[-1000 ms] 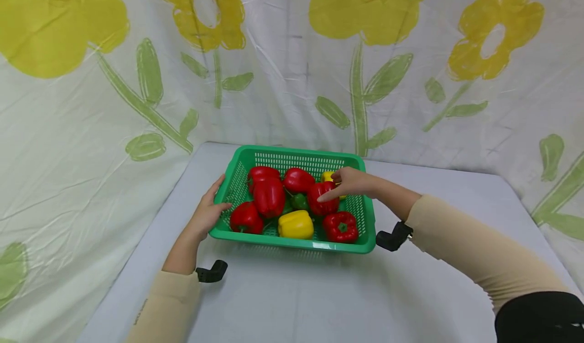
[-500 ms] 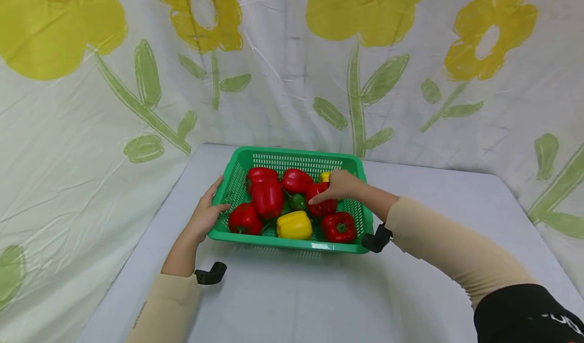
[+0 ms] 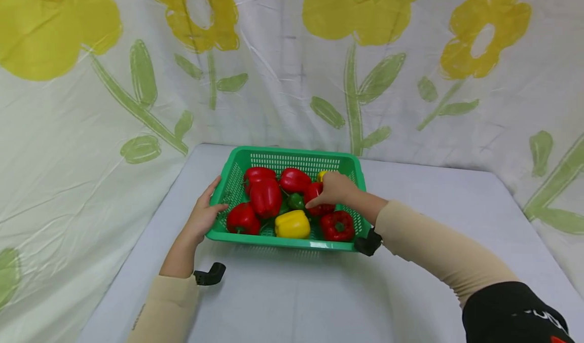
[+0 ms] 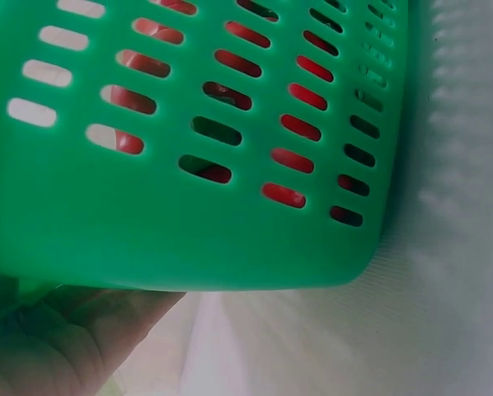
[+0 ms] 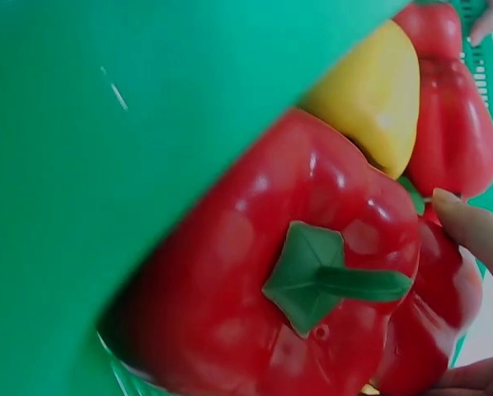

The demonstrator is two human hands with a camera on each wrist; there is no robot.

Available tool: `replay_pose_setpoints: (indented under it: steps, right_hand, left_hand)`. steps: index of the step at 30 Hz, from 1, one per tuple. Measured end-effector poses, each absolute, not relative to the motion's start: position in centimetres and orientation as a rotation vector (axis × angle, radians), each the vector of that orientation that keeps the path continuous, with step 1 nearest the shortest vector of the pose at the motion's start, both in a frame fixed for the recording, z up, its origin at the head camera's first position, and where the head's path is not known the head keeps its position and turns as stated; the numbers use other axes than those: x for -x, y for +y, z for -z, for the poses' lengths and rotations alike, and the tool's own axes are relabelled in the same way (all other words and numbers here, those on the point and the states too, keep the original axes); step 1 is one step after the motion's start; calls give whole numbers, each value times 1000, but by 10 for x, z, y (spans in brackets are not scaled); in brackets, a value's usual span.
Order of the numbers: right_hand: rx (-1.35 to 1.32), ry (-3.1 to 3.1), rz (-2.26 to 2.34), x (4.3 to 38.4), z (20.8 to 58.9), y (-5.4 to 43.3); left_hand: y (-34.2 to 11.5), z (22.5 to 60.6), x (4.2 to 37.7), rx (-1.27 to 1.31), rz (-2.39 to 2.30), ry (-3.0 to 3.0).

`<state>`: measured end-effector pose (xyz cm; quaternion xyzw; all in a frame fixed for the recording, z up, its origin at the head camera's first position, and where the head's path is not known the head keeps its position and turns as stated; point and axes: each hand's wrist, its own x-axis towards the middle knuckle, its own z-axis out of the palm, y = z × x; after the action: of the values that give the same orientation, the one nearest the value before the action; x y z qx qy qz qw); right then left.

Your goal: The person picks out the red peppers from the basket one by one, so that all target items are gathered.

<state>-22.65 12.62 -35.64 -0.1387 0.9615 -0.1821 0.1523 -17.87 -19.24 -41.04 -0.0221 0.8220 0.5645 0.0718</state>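
Observation:
A green plastic basket [image 3: 283, 242] holds several bell peppers. Thumb over the rim, my left hand [image 3: 202, 217] grips its left side; the left wrist view shows that hand [image 4: 82, 338] against the outer wall. My right hand [image 3: 336, 190] is inside at the right, its thumb and fingers spread round a red bell pepper [image 3: 315, 191], partly hidden by the hand. In the right wrist view, the thumb lies along one side of that pepper [image 5: 436, 305] and the fingers along the other. Nearer the front sits another red pepper [image 3: 336, 226] with a green stem.
Beside them lie a yellow pepper [image 3: 293, 225], a small green pepper [image 3: 295, 201] and a large red pepper [image 3: 265, 198]. Another yellow one [image 3: 321, 175] shows behind the right hand. The basket stands on a white-covered table [image 3: 292, 292] before a flowered cloth [image 3: 283, 79].
My right hand has moved left and down onto the red bell pepper, and its fingers have closed in round it. The left hand keeps its grip on the basket.

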Motion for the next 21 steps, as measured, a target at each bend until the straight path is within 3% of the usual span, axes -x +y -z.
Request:
replay_pose_setpoints:
  steps: [21]
  right_hand:
    - [396,2768,634,228,352,137]
  left_hand:
    - [-191,408,177,77,-1695,2466]
